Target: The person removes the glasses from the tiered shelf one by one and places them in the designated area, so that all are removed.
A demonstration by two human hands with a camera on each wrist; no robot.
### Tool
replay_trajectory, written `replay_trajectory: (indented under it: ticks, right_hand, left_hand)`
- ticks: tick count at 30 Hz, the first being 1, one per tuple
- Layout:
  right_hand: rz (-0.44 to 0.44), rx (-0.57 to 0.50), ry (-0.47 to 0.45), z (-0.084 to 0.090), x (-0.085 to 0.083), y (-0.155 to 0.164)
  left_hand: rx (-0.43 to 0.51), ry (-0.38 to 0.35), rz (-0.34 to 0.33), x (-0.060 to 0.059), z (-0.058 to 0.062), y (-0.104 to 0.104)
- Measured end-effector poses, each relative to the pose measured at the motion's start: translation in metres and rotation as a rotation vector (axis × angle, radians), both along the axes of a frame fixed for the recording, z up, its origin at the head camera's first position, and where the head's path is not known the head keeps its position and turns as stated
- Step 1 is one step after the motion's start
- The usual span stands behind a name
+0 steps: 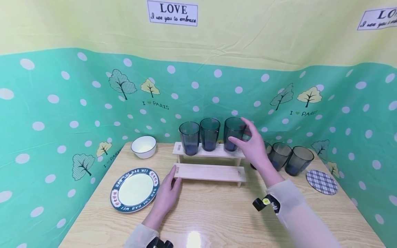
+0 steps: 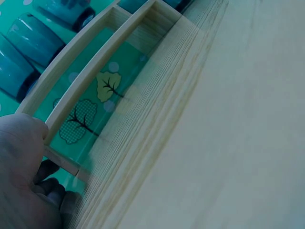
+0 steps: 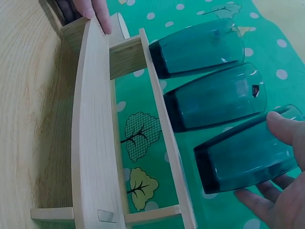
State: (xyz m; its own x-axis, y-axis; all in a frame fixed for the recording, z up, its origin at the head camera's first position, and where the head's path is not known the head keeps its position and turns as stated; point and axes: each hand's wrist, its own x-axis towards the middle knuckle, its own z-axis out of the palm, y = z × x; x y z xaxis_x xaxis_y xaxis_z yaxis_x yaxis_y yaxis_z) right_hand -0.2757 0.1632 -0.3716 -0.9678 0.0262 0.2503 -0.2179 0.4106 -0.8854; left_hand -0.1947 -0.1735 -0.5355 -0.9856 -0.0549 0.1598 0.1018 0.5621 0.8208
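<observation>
A two-tier wooden rack stands mid-table, with an upper shelf [image 1: 198, 151] behind a lower shelf [image 1: 211, 172]. Two tinted drinking glasses [image 1: 189, 137] [image 1: 210, 134] stand upright on the upper shelf, left and centre. At its right end, my right hand [image 1: 252, 144] grips a third glass [image 3: 248, 152] from the right, thumb in front and fingers behind. Whether that glass touches the shelf I cannot tell. My left hand [image 1: 167, 193] holds the lower shelf's left end; its thumb and curled fingers show against the wood in the left wrist view.
Several darker glasses [image 1: 299, 160] stand at right, partly behind my right forearm, near a checked round coaster [image 1: 322, 182]. A blue-rimmed plate [image 1: 116, 187] lies left of my left hand, with a white bowl [image 1: 143, 146] behind. A patterned curtain [image 1: 198, 86] hangs behind the table.
</observation>
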Motion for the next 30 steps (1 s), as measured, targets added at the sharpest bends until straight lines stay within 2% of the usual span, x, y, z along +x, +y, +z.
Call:
replay_trajectory:
  ticks: [8, 21, 30]
  right_hand:
    - [0.012, -0.019, 0.05, -0.001, 0.015, 0.01]
    - [-0.019, 0.016, 0.028, -0.006, 0.053, 0.032]
    - [-0.048, 0.051, 0.02, -0.011, 0.072, 0.046]
  left_hand:
    - [0.01, -0.01, -0.002, -0.001, 0.0, 0.0]
    - [0.008, -0.009, 0.002, -0.001, 0.0, 0.0]
    - [0.007, -0.005, 0.0, 0.0, 0.001, 0.0]
